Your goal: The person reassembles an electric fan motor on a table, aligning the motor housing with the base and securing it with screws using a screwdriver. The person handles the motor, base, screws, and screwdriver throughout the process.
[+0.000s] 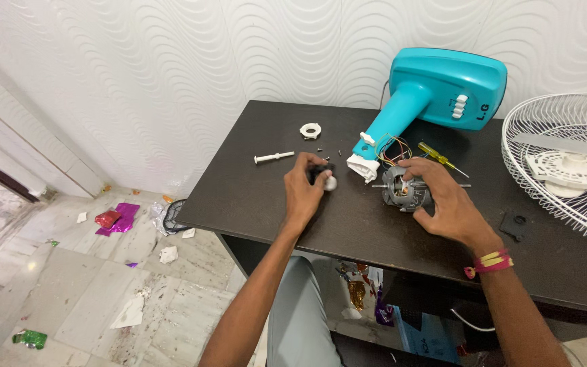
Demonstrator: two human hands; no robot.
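Observation:
My left hand (304,190) is closed around a small black part with a grey rounded end (329,181), held just above the dark table (259,197). My right hand (439,197) rests on a grey metal fan motor (402,190) whose coloured wires (392,149) run up into the neck of a turquoise fan stand (436,88) lying on its side. A yellow-handled screwdriver (437,156) lies just behind my right hand.
A white plastic pin (273,158), a white ring nut (310,130) and small screws (321,151) lie at the table's back. A white wire fan guard (565,163) covers the right side, a small black piece (515,223) beside it. Scraps litter the floor (103,272) at left.

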